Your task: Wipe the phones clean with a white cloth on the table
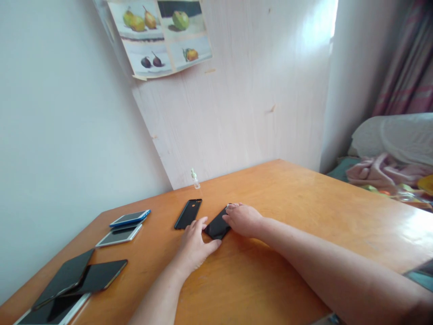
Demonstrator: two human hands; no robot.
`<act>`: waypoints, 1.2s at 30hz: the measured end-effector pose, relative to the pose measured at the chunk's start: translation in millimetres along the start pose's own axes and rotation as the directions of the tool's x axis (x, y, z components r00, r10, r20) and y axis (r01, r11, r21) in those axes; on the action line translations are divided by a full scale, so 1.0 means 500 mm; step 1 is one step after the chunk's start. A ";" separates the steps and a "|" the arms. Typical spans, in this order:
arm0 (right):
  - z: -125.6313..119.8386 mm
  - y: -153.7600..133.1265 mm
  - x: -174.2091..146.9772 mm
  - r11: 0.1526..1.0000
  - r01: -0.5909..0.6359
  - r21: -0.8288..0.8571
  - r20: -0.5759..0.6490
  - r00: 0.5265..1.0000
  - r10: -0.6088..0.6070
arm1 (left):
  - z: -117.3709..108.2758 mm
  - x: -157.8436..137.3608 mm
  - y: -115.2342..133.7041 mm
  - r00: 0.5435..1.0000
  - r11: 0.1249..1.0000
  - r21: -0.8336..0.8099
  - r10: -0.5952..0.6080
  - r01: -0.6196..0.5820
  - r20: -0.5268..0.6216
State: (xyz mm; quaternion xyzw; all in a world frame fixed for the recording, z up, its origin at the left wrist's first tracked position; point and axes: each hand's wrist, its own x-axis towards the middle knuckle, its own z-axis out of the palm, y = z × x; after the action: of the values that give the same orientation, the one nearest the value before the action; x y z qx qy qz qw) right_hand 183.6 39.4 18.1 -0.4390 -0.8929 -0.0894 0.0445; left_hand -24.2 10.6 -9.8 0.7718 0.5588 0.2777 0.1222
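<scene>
A black smartphone (216, 226) lies at a slant on the wooden table, its dark glossy face up. My right hand (246, 220) rests on its upper right part, fingers bent together over the surface. A small whitish bit shows at those fingertips; what it is I cannot make out. By the phone's lower left corner is my left hand (194, 247), thumb and fingers spread apart around that corner. Whether it presses on the edge is hard to tell. Just left of the phone lies a black phone case (188, 214) with a camera cutout near its top.
A small clear pump bottle (195, 179) stands at the back by the wall panel. On the left, a blue-edged phone (130, 218) overlaps a white phone (120, 235). Nearer, dark tablets (66, 277) overlap a white-edged one. Fruit pictures (162, 38) hang above the table (297, 189).
</scene>
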 end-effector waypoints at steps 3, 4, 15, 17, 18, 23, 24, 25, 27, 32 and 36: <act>0.005 -0.048 -0.007 0.966 0.247 0.074 -0.102 0.966 -0.239 | 0.004 0.002 -0.006 1.000 1.000 0.011 0.004 -0.004 0.006; 0.007 -0.059 -0.008 0.948 0.301 0.100 -0.130 0.949 -0.287 | 0.005 0.003 -0.007 1.000 1.000 0.015 0.006 -0.006 0.003; 0.015 -0.003 0.011 0.968 -0.054 0.243 -0.054 0.996 0.069 | 0.011 0.000 -0.009 0.999 1.000 -0.004 -0.022 0.022 -0.030; 0.007 -0.044 0.004 0.942 0.108 0.319 -0.073 0.993 -0.089 | 0.013 0.002 -0.014 0.999 0.999 -0.038 -0.021 0.020 -0.032; 0.004 -0.062 0.001 0.919 0.161 0.359 -0.082 0.987 -0.140 | 0.014 0.003 -0.016 0.999 0.998 -0.058 -0.015 0.013 -0.034; -0.002 -0.051 0.002 0.946 0.071 0.316 -0.025 0.997 -0.067 | 0.013 0.001 -0.012 0.998 0.997 -0.066 -0.041 0.039 -0.037; 0.000 -0.033 0.004 0.962 0.008 0.272 -0.001 1.000 -0.007 | 0.013 0.000 -0.009 0.998 0.997 -0.058 -0.048 0.046 -0.033; 0.002 -0.016 0.006 0.970 -0.060 0.234 0.019 0.998 0.057 | 0.012 -0.002 -0.007 0.998 0.997 -0.053 -0.049 0.048 -0.028; 0.007 0.007 0.007 0.969 -0.154 0.193 0.047 0.988 0.148 | 0.011 -0.004 -0.004 0.998 0.997 -0.053 -0.050 0.048 -0.028; 0.006 -0.034 -0.008 0.971 0.046 0.233 0.002 0.999 -0.048 | 0.010 -0.001 -0.004 0.998 0.997 -0.061 -0.052 0.050 -0.024; 0.000 -0.044 -0.012 0.962 0.130 0.240 0.015 0.990 -0.138 | 0.012 0.001 -0.009 0.999 0.998 -0.052 -0.040 0.039 -0.024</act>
State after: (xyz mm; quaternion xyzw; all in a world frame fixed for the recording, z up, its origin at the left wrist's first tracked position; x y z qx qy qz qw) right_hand 169.8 21.3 14.2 -0.3703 -0.9255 0.0227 0.0766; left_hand -24.2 13.6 -16.8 0.7537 0.5680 0.2993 0.1406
